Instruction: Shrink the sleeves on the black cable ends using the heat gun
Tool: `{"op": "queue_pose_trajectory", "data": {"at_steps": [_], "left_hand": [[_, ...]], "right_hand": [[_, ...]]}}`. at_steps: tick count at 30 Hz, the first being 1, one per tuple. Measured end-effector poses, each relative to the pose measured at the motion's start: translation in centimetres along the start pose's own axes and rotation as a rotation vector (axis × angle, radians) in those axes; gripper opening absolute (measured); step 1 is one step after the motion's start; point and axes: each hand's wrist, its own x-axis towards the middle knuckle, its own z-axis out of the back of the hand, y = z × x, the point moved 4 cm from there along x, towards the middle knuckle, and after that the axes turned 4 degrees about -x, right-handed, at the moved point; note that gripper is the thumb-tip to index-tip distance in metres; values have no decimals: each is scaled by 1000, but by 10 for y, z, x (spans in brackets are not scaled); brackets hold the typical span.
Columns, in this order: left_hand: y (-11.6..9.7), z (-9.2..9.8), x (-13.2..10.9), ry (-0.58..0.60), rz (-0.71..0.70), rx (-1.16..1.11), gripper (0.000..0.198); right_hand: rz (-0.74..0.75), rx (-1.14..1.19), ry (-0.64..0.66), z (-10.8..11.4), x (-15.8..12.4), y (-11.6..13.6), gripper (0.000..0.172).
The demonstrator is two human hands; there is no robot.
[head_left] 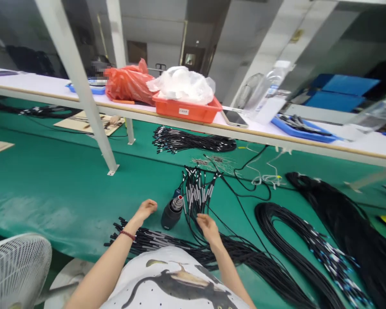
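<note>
Head view: on the shelf, a white plastic bag was held in a red basket, and dark tools were heaped in a blue tray; a phone was laid between these two. Below, the hands were held apart from each other. The left hand was poised with fingers curled, just left of a heat gun stood nozzle up; whether anything was pinched there could not be told. The right hand was placed by the near end of the grey-sleeved cables, just right of the heat gun; any grip could not be made out. The near edge was lined by a cable bundle. Open room was offered on the green mat, between left hand and shelf post.
</note>
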Motion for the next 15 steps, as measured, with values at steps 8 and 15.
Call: {"op": "queue_pose_trajectory", "data": {"at_steps": [8, 15], "left_hand": [[55, -43, 27, 138, 166, -133, 24], [76, -56, 42, 234, 179, -283, 23]], "right_hand": [[-83, 11, 236, -63, -30, -46, 40], [-71, -126, 270, -70, -24, -63, 43]]}}
